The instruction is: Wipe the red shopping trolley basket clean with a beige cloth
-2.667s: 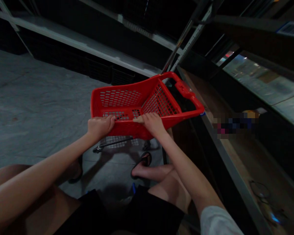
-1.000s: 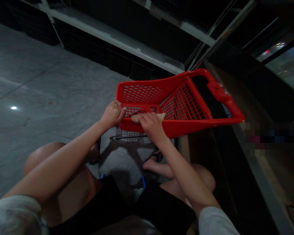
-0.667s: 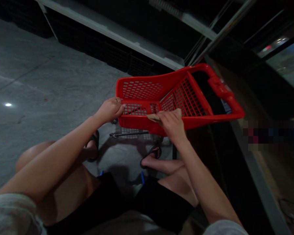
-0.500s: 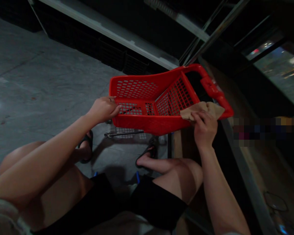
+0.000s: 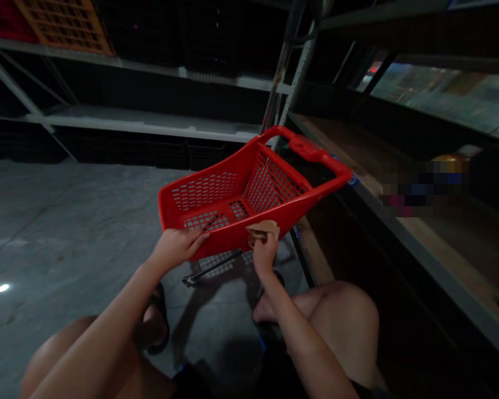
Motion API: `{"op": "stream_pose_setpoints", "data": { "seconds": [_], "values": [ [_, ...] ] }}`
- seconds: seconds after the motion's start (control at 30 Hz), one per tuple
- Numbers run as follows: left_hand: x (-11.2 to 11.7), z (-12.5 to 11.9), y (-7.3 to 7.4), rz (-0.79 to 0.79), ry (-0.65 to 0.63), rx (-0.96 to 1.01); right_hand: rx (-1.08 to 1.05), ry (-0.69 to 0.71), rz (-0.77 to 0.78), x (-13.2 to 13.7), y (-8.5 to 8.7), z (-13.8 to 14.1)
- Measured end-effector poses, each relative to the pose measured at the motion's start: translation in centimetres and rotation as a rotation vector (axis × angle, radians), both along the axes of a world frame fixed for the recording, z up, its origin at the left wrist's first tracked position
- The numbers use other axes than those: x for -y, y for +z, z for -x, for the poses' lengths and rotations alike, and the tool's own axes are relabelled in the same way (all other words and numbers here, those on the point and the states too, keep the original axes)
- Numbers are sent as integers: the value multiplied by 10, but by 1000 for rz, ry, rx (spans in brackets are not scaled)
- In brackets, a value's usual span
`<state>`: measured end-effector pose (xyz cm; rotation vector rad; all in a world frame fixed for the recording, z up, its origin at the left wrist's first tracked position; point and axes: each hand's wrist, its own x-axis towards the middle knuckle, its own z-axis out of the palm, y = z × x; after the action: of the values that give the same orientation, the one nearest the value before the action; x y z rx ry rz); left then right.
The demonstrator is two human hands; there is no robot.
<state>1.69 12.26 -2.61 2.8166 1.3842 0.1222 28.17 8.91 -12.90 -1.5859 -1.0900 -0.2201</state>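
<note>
A red plastic shopping basket [image 5: 241, 191] on a small wheeled frame stands tilted in front of me. My left hand [image 5: 177, 246] grips the basket's near rim at its left corner, fingers curled over the edge. My right hand [image 5: 265, 252] is closed on a crumpled tan cloth [image 5: 263, 228] and holds it against the near rim, right of the left hand. The red handle [image 5: 316, 152] rises at the basket's far right. I am crouched, with my bare knees and sandalled feet below the basket.
Grey concrete floor [image 5: 66, 221] spreads to the left. Metal shelving [image 5: 141, 122] runs along the back, with an orange crate [image 5: 69, 22] up top. A wooden shelf [image 5: 399, 221] with a metal edge runs along the right, close to the basket.
My right hand swept the cloth along the rim to the handle end, then came back to the near rim. The left hand kept its grip. The camera tilted up, showing more shelving.
</note>
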Motion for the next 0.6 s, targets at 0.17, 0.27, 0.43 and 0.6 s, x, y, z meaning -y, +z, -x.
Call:
{"op": "stream_pose_setpoints", "data": {
  "seconds": [0.17,0.27,0.43,0.6],
  "values": [
    [-1,10,-10,-71,-1,51,-166,-283,-292,-22,85,-87],
    [3,11,-10,-107,2,71,-172,-223,-346,-35,96,-93],
    [7,8,-5,-110,20,63,-321,-136,-18,-22,14,-17],
    [7,6,-4,-133,63,34,-390,-59,46,-8,-8,15]
  ]
}}
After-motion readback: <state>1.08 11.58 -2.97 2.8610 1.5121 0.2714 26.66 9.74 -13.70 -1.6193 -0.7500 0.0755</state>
